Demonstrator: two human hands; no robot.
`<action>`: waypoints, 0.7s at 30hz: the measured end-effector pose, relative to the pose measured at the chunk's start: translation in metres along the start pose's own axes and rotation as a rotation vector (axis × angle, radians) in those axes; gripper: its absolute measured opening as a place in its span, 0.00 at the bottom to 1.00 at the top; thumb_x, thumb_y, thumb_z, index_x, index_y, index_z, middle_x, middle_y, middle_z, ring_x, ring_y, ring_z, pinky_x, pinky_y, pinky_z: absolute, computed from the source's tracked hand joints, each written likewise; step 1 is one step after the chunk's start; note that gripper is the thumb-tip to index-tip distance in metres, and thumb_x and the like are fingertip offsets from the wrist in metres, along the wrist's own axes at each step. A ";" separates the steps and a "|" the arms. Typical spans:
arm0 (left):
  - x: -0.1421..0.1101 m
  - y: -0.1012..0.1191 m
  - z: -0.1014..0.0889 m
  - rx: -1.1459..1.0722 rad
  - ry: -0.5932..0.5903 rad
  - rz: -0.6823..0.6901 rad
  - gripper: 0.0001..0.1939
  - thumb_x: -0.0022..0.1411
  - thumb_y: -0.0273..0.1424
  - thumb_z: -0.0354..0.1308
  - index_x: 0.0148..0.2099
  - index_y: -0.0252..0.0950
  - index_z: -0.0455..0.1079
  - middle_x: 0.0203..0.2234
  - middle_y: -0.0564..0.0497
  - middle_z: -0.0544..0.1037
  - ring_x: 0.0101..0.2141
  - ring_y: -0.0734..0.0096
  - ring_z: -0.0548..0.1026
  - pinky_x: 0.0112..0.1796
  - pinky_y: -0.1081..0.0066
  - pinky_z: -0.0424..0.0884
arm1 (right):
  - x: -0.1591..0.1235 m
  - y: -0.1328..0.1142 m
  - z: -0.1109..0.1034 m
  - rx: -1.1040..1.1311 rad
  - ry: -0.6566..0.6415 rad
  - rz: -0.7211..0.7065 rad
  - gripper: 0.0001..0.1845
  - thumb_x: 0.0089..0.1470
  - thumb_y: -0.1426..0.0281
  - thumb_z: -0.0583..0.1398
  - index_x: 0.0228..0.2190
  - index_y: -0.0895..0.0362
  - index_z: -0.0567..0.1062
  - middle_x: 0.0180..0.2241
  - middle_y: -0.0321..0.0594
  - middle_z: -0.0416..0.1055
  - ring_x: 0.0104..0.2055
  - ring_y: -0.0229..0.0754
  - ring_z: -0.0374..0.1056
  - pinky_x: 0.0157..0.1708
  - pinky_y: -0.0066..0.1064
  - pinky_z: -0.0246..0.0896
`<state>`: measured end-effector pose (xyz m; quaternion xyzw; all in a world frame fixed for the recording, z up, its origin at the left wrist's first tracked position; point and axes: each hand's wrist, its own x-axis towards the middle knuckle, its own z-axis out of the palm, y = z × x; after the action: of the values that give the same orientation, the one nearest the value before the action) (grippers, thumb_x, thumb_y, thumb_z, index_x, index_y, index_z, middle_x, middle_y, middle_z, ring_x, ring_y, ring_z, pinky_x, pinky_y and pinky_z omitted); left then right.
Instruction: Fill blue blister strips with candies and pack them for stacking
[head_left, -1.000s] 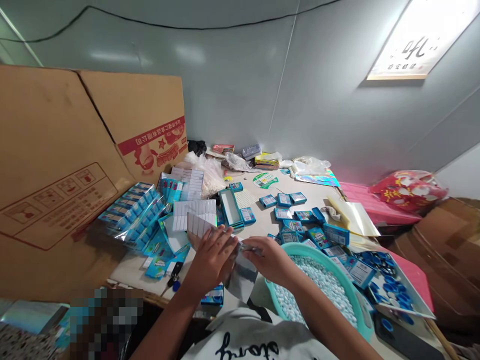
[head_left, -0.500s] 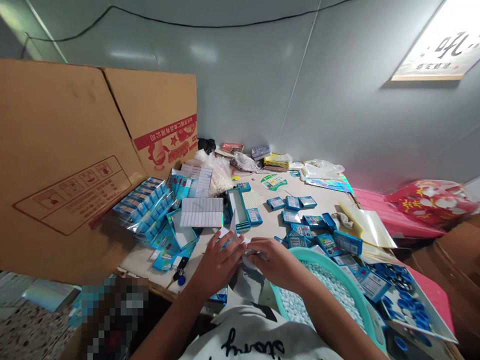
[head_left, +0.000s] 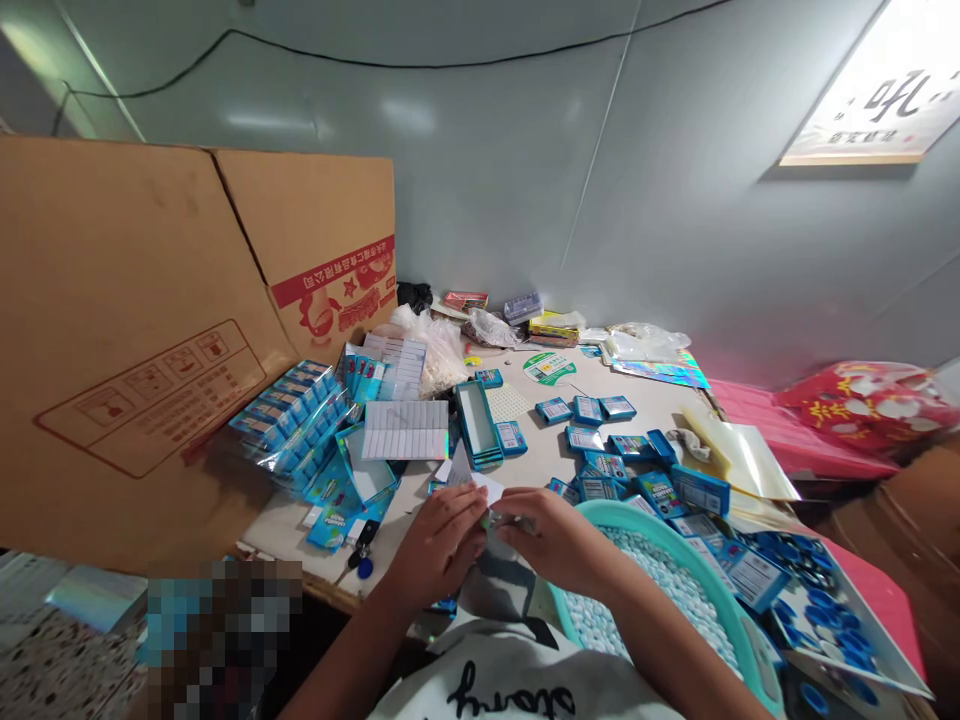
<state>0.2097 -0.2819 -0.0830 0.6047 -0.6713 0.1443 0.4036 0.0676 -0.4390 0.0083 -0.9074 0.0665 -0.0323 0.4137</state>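
Close to my body at the table's near edge, my left hand (head_left: 442,535) and my right hand (head_left: 551,530) meet over a thin white sheet (head_left: 487,488). A pointed corner of it stands up beyond the fingers; whether it is paper or film I cannot tell. My left fingers lie together along its left side. On the other side, my right thumb and fingers pinch it, and part of it is hidden under them. Just past the hands is an open blue tray-like box (head_left: 478,425). A white ribbed tray (head_left: 405,432) lies to its left.
A turquoise basin (head_left: 739,610) of small pale pellets stands at my right. Several small blue boxes (head_left: 600,465) lie beyond it. Farther right, a white tray (head_left: 892,660) holds blue rings. At left are wrapped blue boxes (head_left: 289,410), keys (head_left: 361,545) and a large carton (head_left: 150,300).
My left fingers have drawn in from spread to close together on the sheet. The sheet's white corner shows more beyond the hands. My right hand keeps its pinch; the view has tilted slightly.
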 end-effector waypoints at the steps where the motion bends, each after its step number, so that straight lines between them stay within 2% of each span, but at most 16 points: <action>1: 0.002 0.000 -0.002 -0.018 0.000 0.006 0.29 0.66 0.22 0.57 0.67 0.36 0.58 0.58 0.42 0.73 0.63 0.62 0.64 0.60 0.57 0.66 | 0.000 0.000 0.000 -0.002 -0.003 0.001 0.08 0.54 0.79 0.55 0.26 0.56 0.68 0.31 0.34 0.69 0.35 0.37 0.64 0.36 0.30 0.52; 4: 0.004 -0.001 -0.004 -0.034 0.005 0.032 0.28 0.65 0.21 0.58 0.65 0.35 0.61 0.58 0.42 0.73 0.63 0.62 0.64 0.61 0.56 0.66 | 0.001 0.002 0.002 -0.012 0.007 0.012 0.08 0.55 0.78 0.55 0.27 0.56 0.68 0.31 0.34 0.69 0.35 0.37 0.63 0.36 0.30 0.52; 8: -0.002 -0.005 0.000 -0.024 0.037 0.067 0.28 0.65 0.22 0.57 0.66 0.35 0.60 0.60 0.39 0.72 0.64 0.59 0.64 0.59 0.55 0.68 | 0.000 0.004 0.003 -0.016 0.012 0.016 0.08 0.55 0.77 0.55 0.27 0.55 0.68 0.31 0.33 0.68 0.35 0.37 0.63 0.36 0.30 0.52; 11: -0.009 -0.006 0.001 0.079 -0.001 0.084 0.28 0.66 0.29 0.59 0.66 0.34 0.59 0.60 0.38 0.72 0.65 0.55 0.62 0.60 0.52 0.66 | -0.001 0.002 0.002 -0.024 0.027 0.014 0.08 0.55 0.77 0.55 0.25 0.56 0.66 0.30 0.34 0.67 0.35 0.37 0.63 0.37 0.30 0.52; 14: -0.015 -0.005 -0.001 0.234 -0.033 0.131 0.31 0.65 0.38 0.61 0.66 0.32 0.60 0.58 0.38 0.74 0.66 0.54 0.61 0.64 0.51 0.61 | -0.002 -0.004 0.002 -0.016 0.041 0.026 0.07 0.56 0.74 0.56 0.26 0.56 0.69 0.29 0.34 0.68 0.34 0.38 0.64 0.37 0.30 0.54; 17: -0.024 0.000 -0.004 0.278 0.001 0.161 0.29 0.63 0.38 0.63 0.63 0.32 0.64 0.53 0.40 0.78 0.64 0.56 0.65 0.66 0.54 0.58 | -0.001 -0.003 0.002 0.024 0.063 0.040 0.06 0.56 0.72 0.56 0.29 0.56 0.73 0.31 0.36 0.71 0.36 0.39 0.66 0.38 0.30 0.57; 19: -0.034 0.005 -0.003 0.137 -0.011 0.071 0.21 0.63 0.32 0.64 0.57 0.37 0.70 0.51 0.45 0.80 0.60 0.59 0.71 0.64 0.56 0.62 | 0.003 0.009 0.001 0.079 0.106 0.072 0.08 0.56 0.68 0.57 0.33 0.55 0.76 0.34 0.38 0.74 0.38 0.42 0.68 0.39 0.31 0.59; 21: -0.047 0.011 0.001 -0.136 0.022 -0.202 0.10 0.63 0.28 0.62 0.47 0.41 0.76 0.45 0.49 0.83 0.51 0.63 0.77 0.57 0.61 0.70 | 0.011 0.035 -0.002 0.118 0.194 0.172 0.14 0.54 0.62 0.59 0.38 0.56 0.77 0.33 0.39 0.75 0.37 0.43 0.69 0.37 0.31 0.61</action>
<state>0.1964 -0.2479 -0.1142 0.6389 -0.6106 0.0635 0.4637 0.0747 -0.4643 -0.0165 -0.8651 0.1816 -0.0882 0.4591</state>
